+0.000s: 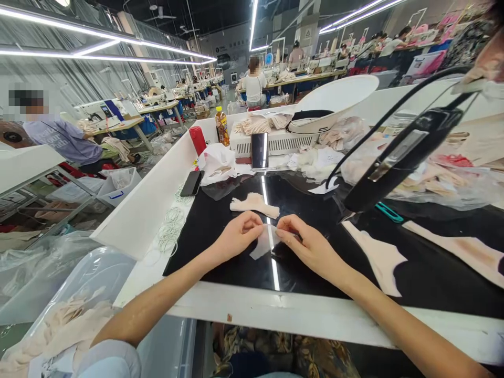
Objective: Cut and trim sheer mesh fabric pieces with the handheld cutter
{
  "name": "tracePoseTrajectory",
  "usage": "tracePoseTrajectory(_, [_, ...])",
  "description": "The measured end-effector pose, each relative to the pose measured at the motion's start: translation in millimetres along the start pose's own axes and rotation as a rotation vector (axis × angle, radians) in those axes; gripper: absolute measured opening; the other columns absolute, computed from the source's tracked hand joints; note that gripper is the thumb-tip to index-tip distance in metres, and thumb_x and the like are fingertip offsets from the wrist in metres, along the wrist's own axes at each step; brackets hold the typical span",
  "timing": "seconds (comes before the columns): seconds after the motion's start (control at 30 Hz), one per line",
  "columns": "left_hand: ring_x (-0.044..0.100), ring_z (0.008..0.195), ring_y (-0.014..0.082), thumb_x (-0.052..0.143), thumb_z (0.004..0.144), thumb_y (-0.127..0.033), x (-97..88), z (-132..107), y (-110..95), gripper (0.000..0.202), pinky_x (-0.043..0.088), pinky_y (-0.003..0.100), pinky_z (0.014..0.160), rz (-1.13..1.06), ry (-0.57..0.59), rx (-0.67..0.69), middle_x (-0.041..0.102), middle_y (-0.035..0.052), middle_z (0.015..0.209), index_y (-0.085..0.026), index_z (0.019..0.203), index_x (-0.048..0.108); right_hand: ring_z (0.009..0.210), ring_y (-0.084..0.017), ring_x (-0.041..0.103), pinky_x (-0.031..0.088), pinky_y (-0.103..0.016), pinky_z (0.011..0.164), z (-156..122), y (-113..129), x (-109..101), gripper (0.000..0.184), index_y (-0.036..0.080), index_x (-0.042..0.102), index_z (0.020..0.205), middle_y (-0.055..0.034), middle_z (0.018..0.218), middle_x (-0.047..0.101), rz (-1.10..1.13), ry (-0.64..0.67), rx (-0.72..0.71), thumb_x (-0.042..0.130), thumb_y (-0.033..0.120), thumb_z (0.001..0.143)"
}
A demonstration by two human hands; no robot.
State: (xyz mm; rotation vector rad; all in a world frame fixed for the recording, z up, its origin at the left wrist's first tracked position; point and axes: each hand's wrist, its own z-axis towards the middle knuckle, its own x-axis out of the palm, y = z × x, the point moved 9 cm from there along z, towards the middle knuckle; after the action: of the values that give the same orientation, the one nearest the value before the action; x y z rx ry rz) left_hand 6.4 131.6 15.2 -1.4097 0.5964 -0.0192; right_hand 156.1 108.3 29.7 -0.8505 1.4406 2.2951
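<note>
Both hands meet over the glossy black work surface [220, 247]. My left hand [238, 236] and my right hand [301, 241] each pinch an edge of a small thin translucent piece of fabric [264, 242] held between them. Just beyond the hands lies a cream fabric piece [254, 203] on the black surface. Fingers of both hands are curled in a pinch.
A black lamp head on a flexible arm [401, 157] hangs over the right side. Beige fabric cutouts [378, 257] lie to the right. A phone [191, 183], red cup [197, 139], bottle [222, 126], white machine [275, 142] and elastic loops [171, 223] sit around. A bin of fabric [71, 320] stands lower left. Other workers sit far off.
</note>
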Motion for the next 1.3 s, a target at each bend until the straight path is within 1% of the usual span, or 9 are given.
tracePoseTrajectory(0.13, [0.061, 0.064, 0.0095, 0.058, 0.088, -0.029, -21.3, 12.8, 6.1, 0.027, 0.047, 0.021, 0.062, -0.020, -0.079, -0.008, 0.060, -0.0040, 0.077, -0.019, 0.113, 0.052, 0.070, -0.014, 0.060, 0.048, -0.027, 0.065, 17.1, -3.2, -3.2, 0.018, 0.023, 0.062, 0.089, 0.0012, 0.079, 0.067, -0.007, -0.058, 0.030, 0.055, 0.038, 0.095])
tracePoseTrajectory(0.27, [0.058, 0.058, 0.0093, 0.057, 0.089, -0.029, -43.1, 31.1, 9.0, 0.033, 0.046, 0.022, 0.056, 0.054, -0.170, 0.021, 0.063, -0.0024, 0.083, -0.020, 0.120, 0.050, 0.075, -0.017, 0.064, 0.050, -0.031, 0.070, 38.8, -9.2, -2.5, 0.016, 0.023, 0.067, 0.090, -0.0023, 0.085, 0.071, -0.053, -0.128, 0.029, 0.055, 0.033, 0.092])
tracePoseTrajectory(0.43, [0.060, 0.073, 0.0114, 0.062, 0.088, -0.022, -63.6, 55.9, 2.2, 0.034, 0.049, 0.026, 0.074, 0.290, -0.227, 0.115, 0.066, -0.0014, 0.088, -0.021, 0.122, 0.055, 0.078, -0.017, 0.065, 0.050, -0.032, 0.072, 63.5, -20.6, 8.5, 0.017, 0.022, 0.069, 0.091, -0.0029, 0.086, 0.072, -0.201, -0.134, 0.030, 0.055, 0.029, 0.093])
tracePoseTrajectory(0.7, [0.065, 0.085, 0.0166, 0.060, 0.092, -0.017, -55.0, 82.5, 9.0, 0.040, 0.050, 0.030, 0.085, 0.643, -0.178, 0.176, 0.068, -0.0001, 0.094, -0.021, 0.131, 0.055, 0.092, -0.015, 0.065, 0.056, -0.038, 0.086, 77.1, -33.9, 22.9, 0.025, 0.016, 0.066, 0.101, -0.0038, 0.099, 0.068, -0.489, -0.076, 0.041, 0.058, 0.039, 0.096])
tracePoseTrajectory(0.87, [0.065, 0.101, 0.0211, 0.059, 0.093, -0.019, -48.9, 87.8, 14.8, 0.041, 0.050, 0.036, 0.096, 0.753, -0.161, 0.237, 0.068, 0.0063, 0.108, -0.016, 0.133, 0.054, 0.101, -0.017, 0.065, 0.056, -0.040, 0.091, 78.2, -23.9, 27.5, 0.025, 0.017, 0.065, 0.108, -0.0067, 0.112, 0.068, -0.591, -0.033, 0.026, 0.059, 0.038, 0.096])
tracePoseTrajectory(1.0, [0.063, 0.110, 0.0274, 0.056, 0.094, -0.025, -52.9, 88.0, 10.5, 0.038, 0.049, 0.044, 0.101, 0.801, -0.181, 0.304, 0.064, 0.0136, 0.121, -0.014, 0.131, 0.057, 0.113, -0.024, 0.060, 0.049, -0.043, 0.095, 63.9, 5.4, 26.3, 0.019, 0.019, 0.066, 0.111, -0.0106, 0.119, 0.068, -0.595, -0.018, -0.056, 0.053, 0.024, 0.097])
tracePoseTrajectory(1.13, [0.057, 0.121, 0.0345, 0.053, 0.095, -0.028, -55.9, 81.4, -0.8, 0.037, 0.042, 0.053, 0.108, 0.876, -0.196, 0.371, 0.061, 0.0164, 0.131, -0.015, 0.129, 0.059, 0.104, -0.020, 0.063, 0.047, -0.036, 0.087, 21.4, 36.1, 24.0, 0.017, 0.022, 0.069, 0.102, -0.0049, 0.107, 0.073, -0.507, 0.066, -0.153, 0.055, 0.031, 0.098])
tracePoseTrajectory(1.2, [0.056, 0.123, 0.0337, 0.050, 0.097, -0.030, -53.2, 72.8, -12.0, 0.037, 0.042, 0.051, 0.108, 1.003, -0.242, 0.441, 0.062, 0.0145, 0.131, -0.017, 0.130, 0.058, 0.093, -0.015, 0.065, 0.047, -0.031, 0.080, -7.3, 41.6, 15.5, 0.017, 0.024, 0.070, 0.099, -0.0009, 0.100, 0.075, -0.444, 0.093, -0.172, 0.054, 0.031, 0.098])
tracePoseTrajectory(1.3, [0.058, 0.120, 0.0315, 0.046, 0.100, -0.033, -41.3, 58.8, -26.4, 0.035, 0.044, 0.047, 0.107, 1.076, -0.262, 0.518, 0.064, 0.0122, 0.128, -0.018, 0.129, 0.059, 0.087, -0.012, 0.068, 0.050, -0.027, 0.081, -48.3, 29.4, -15.7, 0.016, 0.025, 0.071, 0.096, 0.0017, 0.092, 0.076, -0.373, 0.056, -0.107, 0.056, 0.031, 0.098])
